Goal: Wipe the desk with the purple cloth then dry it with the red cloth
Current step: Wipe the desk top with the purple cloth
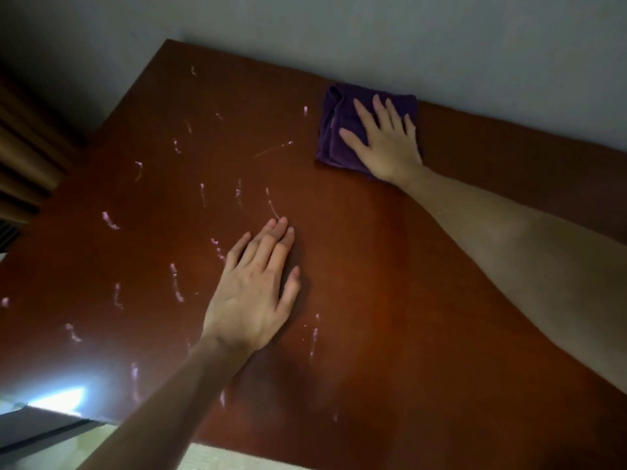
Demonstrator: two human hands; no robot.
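The reddish-brown desk [390, 300] fills the view. A folded purple cloth [336, 130] lies at the desk's far edge, against the wall. My right hand [383, 144] presses flat on the cloth with fingers spread, covering its right half. My left hand [258, 293] rests flat on the bare desk near the middle, fingers together, holding nothing. Several shiny wet streaks [176, 283] mark the left half of the desk. The right half looks smooth. No red cloth is in view.
A pale wall [441, 45] runs along the desk's far edge. Brown curtains [23, 157] hang at the left. A bright patch of light [57, 398] shows past the desk's near left corner, with floor [217, 459] below the front edge.
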